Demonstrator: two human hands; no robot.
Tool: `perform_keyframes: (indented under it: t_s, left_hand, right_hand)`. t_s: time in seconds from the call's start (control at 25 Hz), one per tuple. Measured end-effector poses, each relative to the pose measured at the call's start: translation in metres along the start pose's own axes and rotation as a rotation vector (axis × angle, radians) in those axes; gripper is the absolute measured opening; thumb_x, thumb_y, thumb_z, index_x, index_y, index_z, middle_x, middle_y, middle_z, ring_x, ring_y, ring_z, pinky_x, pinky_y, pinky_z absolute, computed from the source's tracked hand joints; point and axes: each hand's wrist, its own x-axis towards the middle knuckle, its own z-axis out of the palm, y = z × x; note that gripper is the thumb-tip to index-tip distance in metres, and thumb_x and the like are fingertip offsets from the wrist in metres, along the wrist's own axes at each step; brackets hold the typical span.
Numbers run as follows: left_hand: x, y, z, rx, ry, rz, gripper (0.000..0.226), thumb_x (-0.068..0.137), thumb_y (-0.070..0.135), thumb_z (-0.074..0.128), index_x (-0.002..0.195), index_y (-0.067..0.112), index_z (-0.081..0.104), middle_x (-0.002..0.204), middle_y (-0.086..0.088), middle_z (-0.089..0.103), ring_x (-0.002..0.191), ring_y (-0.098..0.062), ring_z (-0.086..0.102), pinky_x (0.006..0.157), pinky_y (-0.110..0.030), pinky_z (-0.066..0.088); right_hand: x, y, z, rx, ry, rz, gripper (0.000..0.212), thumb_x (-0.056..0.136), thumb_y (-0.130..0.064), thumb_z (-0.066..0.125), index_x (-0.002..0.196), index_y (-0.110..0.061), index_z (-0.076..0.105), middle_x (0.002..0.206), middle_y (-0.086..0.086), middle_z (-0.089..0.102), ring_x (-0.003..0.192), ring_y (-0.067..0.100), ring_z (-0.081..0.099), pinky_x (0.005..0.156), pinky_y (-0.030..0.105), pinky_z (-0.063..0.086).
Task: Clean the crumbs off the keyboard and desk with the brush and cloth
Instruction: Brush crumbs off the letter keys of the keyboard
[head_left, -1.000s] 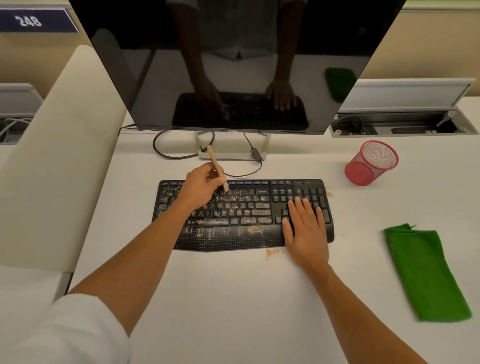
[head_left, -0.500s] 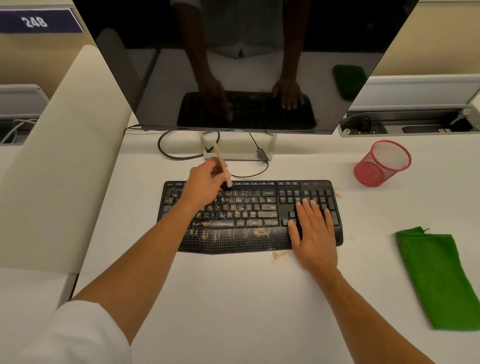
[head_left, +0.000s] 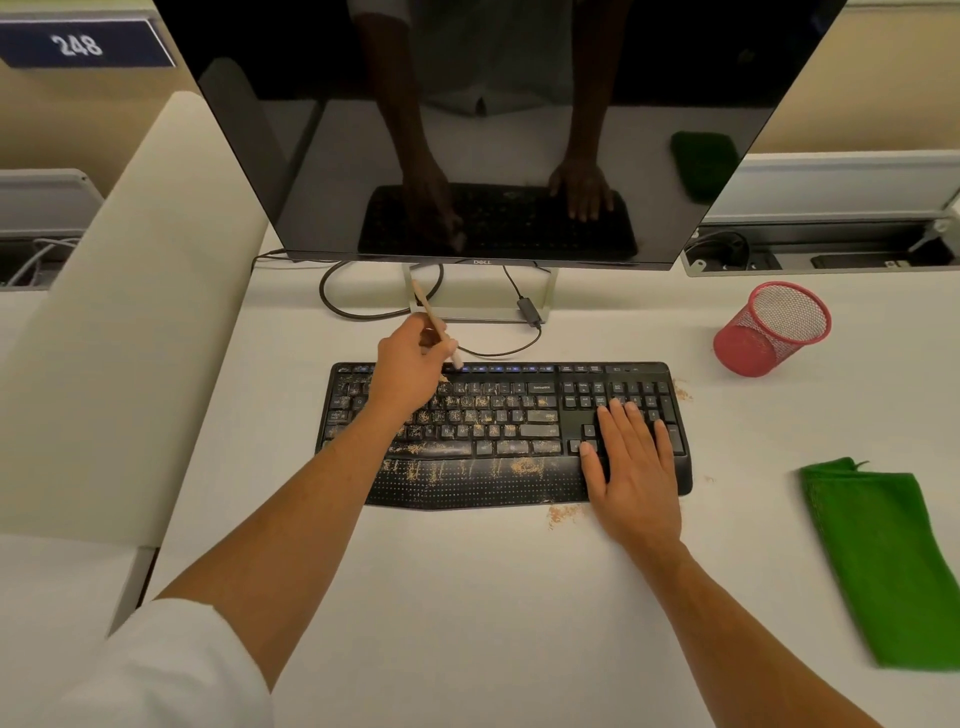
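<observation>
A cream padded partition (head_left: 130, 322) is flanking the pale desk (head_left: 467, 613) at far left, beneath a wall plate reading 248 (head_left: 78, 45). The left hand (head_left: 410, 371) is hovering over the crumb-strewn black keyboard (head_left: 498, 431), its grip clamped on a slim wooden brush (head_left: 434, 322) whose tip is meeting the top key row just right of the grip. A dark monitor (head_left: 493, 130) is standing just behind that grip, cables looping round its stand. Further right, the right hand (head_left: 631, 462) is lying flat on the number pad, fingers straight and grip apart, with crumbs (head_left: 563, 514) scattered on the desk just left of its wrist. Beyond it, a red mesh cup (head_left: 774, 330) is leaning tilted, and a green cloth (head_left: 888, 561) is lying flat, well apart from both hands.
</observation>
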Motion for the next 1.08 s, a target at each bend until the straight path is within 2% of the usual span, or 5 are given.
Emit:
perform_keyframes:
  t_s: [0.44, 0.64, 0.76, 0.92, 1.08]
  left_hand:
    - [0.009, -0.009, -0.015, 0.323, 0.109, 0.036, 0.022, 0.101, 0.019, 0.052, 0.114, 0.004, 0.061, 0.086, -0.005, 0.063, 0.073, -0.019, 0.060, 0.071, -0.037, 0.056]
    - [0.003, 0.008, 0.002, 0.053, -0.066, 0.036, 0.017, 0.097, 0.017, 0.060, 0.113, 0.013, 0.063, 0.099, 0.002, 0.064, 0.087, -0.010, 0.060, 0.076, -0.020, 0.050]
    - [0.001, 0.006, 0.019, 0.000, -0.133, 0.017, 0.017, 0.094, 0.018, 0.064, 0.110, 0.015, 0.066, 0.102, 0.000, 0.067, 0.090, -0.013, 0.062, 0.084, -0.032, 0.054]
    - [-0.002, 0.000, 0.014, 0.287, -0.060, 0.133, 0.019, 0.102, 0.026, 0.052, 0.096, 0.010, 0.062, 0.083, 0.002, 0.061, 0.069, -0.008, 0.057, 0.062, -0.019, 0.043]
    - [0.005, -0.006, -0.003, 0.537, 0.127, 0.158, 0.026, 0.104, 0.025, 0.045, 0.098, 0.007, 0.063, 0.078, -0.005, 0.064, 0.068, -0.023, 0.063, 0.063, -0.037, 0.055]
  right_hand:
    - [0.000, 0.001, 0.001, -0.003, -0.001, 0.007, 0.063, 0.103, -0.051, 0.023, 0.152, -0.015, 0.039, 0.159, 0.003, 0.038, 0.152, 0.015, 0.020, 0.126, 0.040, 0.001]
    - [0.000, -0.001, 0.000, -0.002, 0.002, 0.007, 0.063, 0.103, -0.050, 0.024, 0.152, -0.015, 0.040, 0.158, 0.003, 0.038, 0.152, 0.015, 0.021, 0.126, 0.039, 0.001]
    - [0.000, 0.000, 0.001, 0.000, -0.001, 0.013, 0.062, 0.103, -0.050, 0.025, 0.153, -0.016, 0.039, 0.159, 0.002, 0.038, 0.152, 0.014, 0.019, 0.126, 0.039, 0.000]
    - [-0.001, 0.001, 0.001, 0.006, 0.012, 0.006, 0.062, 0.103, -0.050, 0.026, 0.152, -0.015, 0.040, 0.158, 0.003, 0.039, 0.152, 0.014, 0.021, 0.126, 0.040, 0.002]
    - [-0.001, 0.001, 0.002, 0.007, 0.021, 0.002, 0.062, 0.103, -0.049, 0.026, 0.152, -0.013, 0.041, 0.158, 0.004, 0.039, 0.152, 0.016, 0.022, 0.126, 0.043, 0.006]
